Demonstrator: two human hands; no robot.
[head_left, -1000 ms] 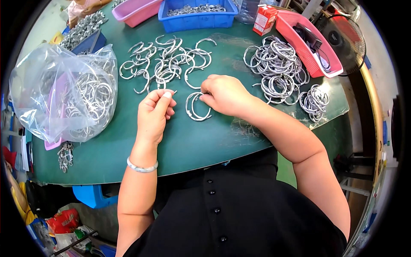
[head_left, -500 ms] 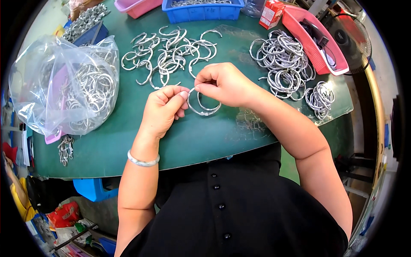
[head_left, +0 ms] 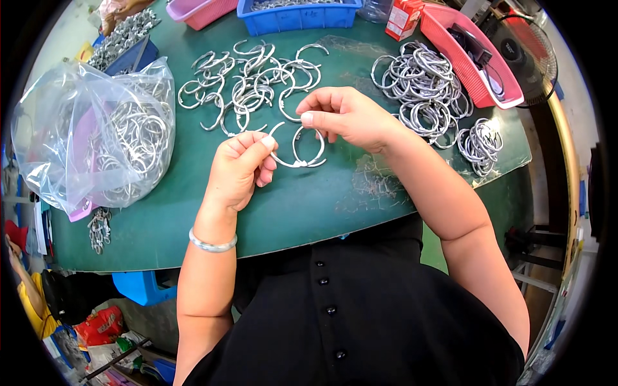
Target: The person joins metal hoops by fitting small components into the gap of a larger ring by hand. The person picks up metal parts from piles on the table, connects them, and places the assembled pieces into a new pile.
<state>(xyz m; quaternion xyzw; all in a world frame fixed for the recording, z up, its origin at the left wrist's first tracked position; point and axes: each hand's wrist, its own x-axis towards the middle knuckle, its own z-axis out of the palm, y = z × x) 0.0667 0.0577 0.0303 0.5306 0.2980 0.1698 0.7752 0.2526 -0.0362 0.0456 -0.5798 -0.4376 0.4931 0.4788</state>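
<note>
Silver ring arcs (head_left: 300, 165), wider apart now, in pinching left fingers (head_left: 263, 147) and right fingers (head_left: 315, 101)

A plain black top (head_left: 399, 321) is worn, fastened down its front by small, round, glossy black buttons (head_left: 331, 310), four seen in a row. Bare forearms (head_left: 444, 199) are shown on either side of the top. Around the left wrist (head_left: 217, 220), ahead of the top, a pale silvery bangle (head_left: 212, 247) is worn.

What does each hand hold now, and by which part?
Left hand: an open metal ring, pinched by its left side. Right hand: at the top of the adjoining loop; firm grip cannot be told.
</note>
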